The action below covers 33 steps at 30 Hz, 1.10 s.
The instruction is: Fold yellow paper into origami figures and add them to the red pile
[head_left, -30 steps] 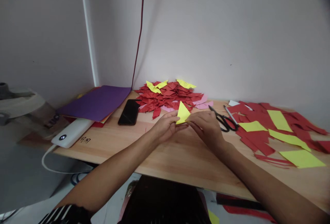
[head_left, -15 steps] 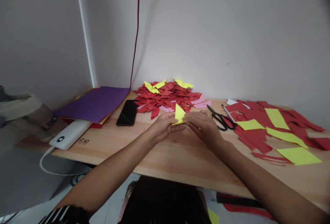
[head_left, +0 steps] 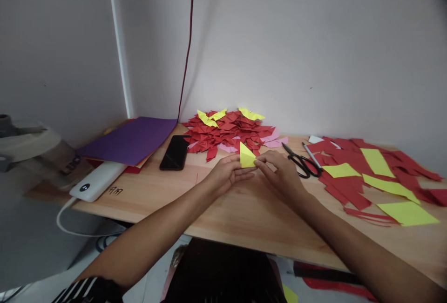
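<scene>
Between my two hands, above the wooden table, is a small folded piece of yellow paper (head_left: pixel 246 157) with a pointed top corner. My left hand (head_left: pixel 228 171) grips its left side, fingers reaching underneath. The fingertips of my right hand (head_left: pixel 275 168) pinch its right corner. Behind it lies a heap of folded red paper pieces (head_left: pixel 226 131), with yellow folded pieces (head_left: pixel 250 114) on top and pink ones (head_left: pixel 274 141) at its edge. Black-handled scissors (head_left: pixel 302 163) rest just beyond my right hand, beside a pen (head_left: pixel 312 155).
A black phone (head_left: pixel 174 153) lies left of the heap. Further left are purple sheets (head_left: pixel 131 140) over a white power bank (head_left: pixel 96 184) with a cable. Red paper strips (head_left: pixel 344 189) and yellow rectangles (head_left: pixel 408 213) spread over the right side. A dark cord (head_left: pixel 188 47) hangs along the wall.
My right hand has gone from lying along the yellow paper to pinching its right corner. More of the paper's folded face shows. My left hand stays on the left side.
</scene>
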Each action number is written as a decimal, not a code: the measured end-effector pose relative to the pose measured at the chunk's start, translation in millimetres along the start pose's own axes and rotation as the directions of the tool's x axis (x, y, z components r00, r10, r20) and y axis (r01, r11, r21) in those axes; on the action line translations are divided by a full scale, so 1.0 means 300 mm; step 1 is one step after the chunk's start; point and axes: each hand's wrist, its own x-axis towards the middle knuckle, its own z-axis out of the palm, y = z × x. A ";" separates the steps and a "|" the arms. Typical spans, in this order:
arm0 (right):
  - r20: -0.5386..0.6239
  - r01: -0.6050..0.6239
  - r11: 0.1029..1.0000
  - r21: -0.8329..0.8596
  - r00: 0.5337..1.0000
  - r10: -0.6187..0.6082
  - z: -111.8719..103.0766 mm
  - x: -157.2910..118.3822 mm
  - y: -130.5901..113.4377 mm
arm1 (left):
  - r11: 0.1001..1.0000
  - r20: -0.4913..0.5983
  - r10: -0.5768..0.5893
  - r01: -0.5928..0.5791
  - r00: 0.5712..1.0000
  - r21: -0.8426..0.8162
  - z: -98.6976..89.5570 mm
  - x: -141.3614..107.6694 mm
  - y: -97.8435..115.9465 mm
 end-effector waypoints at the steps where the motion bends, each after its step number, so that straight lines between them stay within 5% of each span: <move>1: 0.012 -0.034 0.999 0.022 0.999 0.033 -0.001 0.000 -0.001 | 1.000 0.003 0.003 -0.003 1.000 0.009 0.001 0.000 -0.003; 16: 0.032 -0.229 0.959 0.164 0.973 0.227 -0.010 0.008 0.016 | 0.996 0.036 0.003 -0.007 0.999 0.092 0.007 -0.005 -0.022; 26: 0.051 -0.196 0.965 0.177 0.980 0.190 -0.005 0.006 0.005 | 0.904 -0.001 0.288 -0.272 0.957 0.328 -0.005 0.009 -0.030; 33: 0.074 -0.181 0.948 0.261 0.983 0.168 -0.005 0.007 0.003 | 0.884 0.035 0.283 -0.275 0.958 0.377 -0.014 0.011 -0.043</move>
